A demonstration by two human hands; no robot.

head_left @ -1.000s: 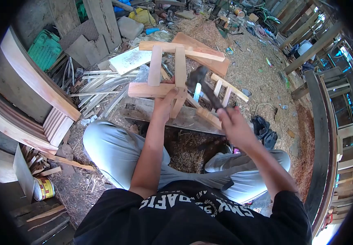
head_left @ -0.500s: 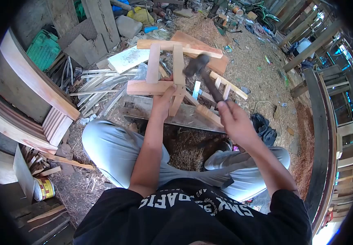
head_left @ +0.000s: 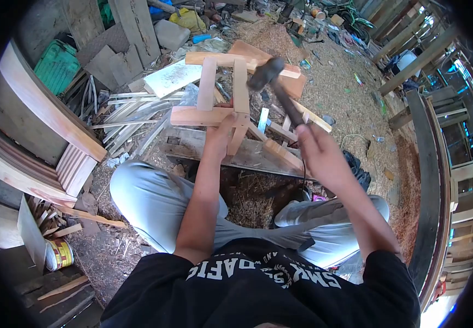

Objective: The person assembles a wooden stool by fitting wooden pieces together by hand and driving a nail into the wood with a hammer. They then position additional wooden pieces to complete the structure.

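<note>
In front of me a wooden frame (head_left: 240, 87) of jointed light-coloured bars stands above a low plank (head_left: 187, 143). My left hand (head_left: 221, 131) is closed around it near the lower joint, with part of the fingers hidden behind the wood. A hammer (head_left: 284, 98) is gripped by its handle in my right hand (head_left: 321, 154). Its dark head is up to the right of the frame, apart from the wood and a little blurred. Loose wood pieces (head_left: 283, 154) lie on and behind the plank, between the frame and my right hand.
Thin wood strips (head_left: 132, 117) and a white board (head_left: 173, 78) lie to the left. Curved wooden pieces (head_left: 50, 112) stand at the far left, above a paint can (head_left: 59, 255). A black plastic bag (head_left: 356, 172) sits beyond my right knee. Shavings cover the ground.
My right hand has shifted slightly right and down, and the hammer head has moved up and right, away from the frame. My left hand and the frame have barely moved.
</note>
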